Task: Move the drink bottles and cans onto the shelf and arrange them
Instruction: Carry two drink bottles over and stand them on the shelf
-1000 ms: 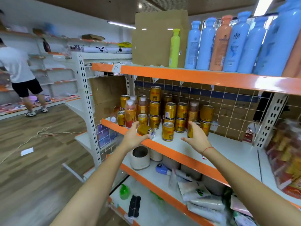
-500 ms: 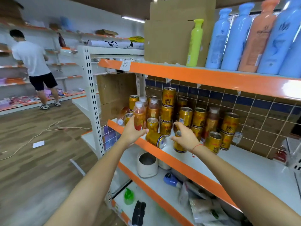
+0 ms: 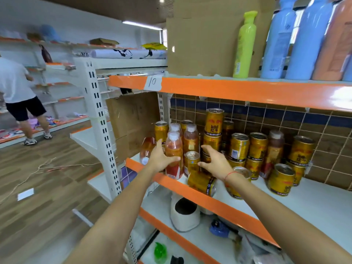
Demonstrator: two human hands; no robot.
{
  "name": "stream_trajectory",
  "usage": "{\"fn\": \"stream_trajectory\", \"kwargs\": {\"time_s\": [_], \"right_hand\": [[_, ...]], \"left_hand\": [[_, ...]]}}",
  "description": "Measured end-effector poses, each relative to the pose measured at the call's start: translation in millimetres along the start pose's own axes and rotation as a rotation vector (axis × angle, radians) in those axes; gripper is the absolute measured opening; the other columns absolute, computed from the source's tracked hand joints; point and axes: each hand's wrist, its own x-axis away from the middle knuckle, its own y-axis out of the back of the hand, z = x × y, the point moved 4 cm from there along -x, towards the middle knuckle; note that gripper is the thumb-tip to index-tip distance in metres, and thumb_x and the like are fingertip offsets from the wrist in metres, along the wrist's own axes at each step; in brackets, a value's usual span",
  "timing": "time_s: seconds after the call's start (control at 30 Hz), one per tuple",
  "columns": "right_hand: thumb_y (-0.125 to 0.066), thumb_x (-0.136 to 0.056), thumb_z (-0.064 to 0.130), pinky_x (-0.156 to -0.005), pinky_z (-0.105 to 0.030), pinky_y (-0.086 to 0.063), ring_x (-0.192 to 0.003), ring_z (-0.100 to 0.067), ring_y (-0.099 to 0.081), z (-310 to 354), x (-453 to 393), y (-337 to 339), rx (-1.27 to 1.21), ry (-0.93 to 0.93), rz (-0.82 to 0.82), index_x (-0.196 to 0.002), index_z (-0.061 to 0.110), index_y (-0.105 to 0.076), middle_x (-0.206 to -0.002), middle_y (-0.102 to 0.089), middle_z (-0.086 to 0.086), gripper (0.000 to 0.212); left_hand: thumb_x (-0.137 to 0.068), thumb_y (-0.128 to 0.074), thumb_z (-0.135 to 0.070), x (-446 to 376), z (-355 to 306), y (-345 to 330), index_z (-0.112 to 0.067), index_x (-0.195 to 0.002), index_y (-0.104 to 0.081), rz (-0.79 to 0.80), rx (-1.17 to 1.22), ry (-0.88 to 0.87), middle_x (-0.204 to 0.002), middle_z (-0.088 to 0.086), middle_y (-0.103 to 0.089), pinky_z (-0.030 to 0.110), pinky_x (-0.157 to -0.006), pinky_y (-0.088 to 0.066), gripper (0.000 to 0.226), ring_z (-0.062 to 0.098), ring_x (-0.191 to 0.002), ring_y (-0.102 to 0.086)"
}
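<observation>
left hand (image 3: 159, 159) grips orange bottle (image 3: 173, 155) | right hand (image 3: 215, 161) spread, touching gold "RedBull" cans (image 3: 192, 161) | shelf tag (image 3: 152, 82) "10"

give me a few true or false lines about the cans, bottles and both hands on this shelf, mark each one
1. The left hand grips an upright orange drink bottle. True.
2. A gold can lies on its side at the shelf's front edge. True.
3. The right hand lifts a can high above the shelf. False: it is low, among the cans, its fingers at an upright can; whether it grips is unclear.
4. The top shelf holds only gold cans. False: it holds tall blue bottles, a green bottle and cardboard.
5. One gold can stands stacked on another near the tiled back wall. True.
</observation>
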Motion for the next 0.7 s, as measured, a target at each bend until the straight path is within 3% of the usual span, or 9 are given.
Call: {"fn": "stream_trajectory", "kwargs": {"time_s": [0.1, 0.23, 0.47, 0.7], "right_hand": [[-0.067, -0.085, 0.022, -0.109, -0.035, -0.036, -0.133, -0.020, -0.041, 0.8, -6.6, -6.6, -0.005, 0.006, -0.013, -0.141, 0.021, -0.034, -0.145, -0.042, -0.003, 0.065], [-0.067, -0.085, 0.019, -0.109, -0.036, -0.036, -0.133, -0.021, -0.041, -0.4, -12.2, -10.8, -0.020, -0.005, -0.007, -0.141, 0.020, -0.033, -0.145, -0.042, -0.004, 0.066], [-0.066, -0.085, 0.020, -0.107, -0.037, -0.038, -0.132, -0.021, -0.042, -6.0, -19.7, -12.6, -0.035, -0.001, 0.002, -0.141, 0.019, -0.033, -0.144, -0.043, -0.006, 0.065], [-0.067, -0.085, 0.020, -0.106, -0.036, -0.039, -0.129, -0.020, -0.045, -11.3, -25.1, -5.8, -0.021, 0.011, 0.006, -0.141, 0.020, -0.034, -0.141, -0.046, -0.004, 0.065]], "left_hand": [[-0.067, -0.086, -0.030, -14.8, 4.4, -5.6, -0.014, -0.146, -0.023, 0.029, 0.031, -0.029, -0.141, 0.005, -0.047, 0.036, -0.105, -0.039, 0.102, 0.023, -0.129, -0.046], [-0.069, -0.085, -0.025, -24.6, 5.7, -15.0, -0.013, -0.143, -0.024, 0.044, 0.035, -0.049, -0.138, 0.005, -0.047, 0.026, -0.096, -0.036, 0.097, 0.022, -0.127, -0.046], [-0.064, -0.087, -0.024, -31.8, 14.9, -29.5, -0.016, -0.144, -0.015, -0.032, 0.086, -0.028, -0.140, 0.008, -0.043, 0.041, -0.106, -0.039, 0.108, 0.025, -0.128, -0.044], [-0.068, -0.084, -0.023, -40.1, 14.7, -36.6, -0.017, -0.137, -0.025, -0.160, 0.042, 0.001, -0.133, 0.010, -0.052, 0.044, -0.100, -0.043, 0.091, 0.030, -0.122, -0.050]]}}
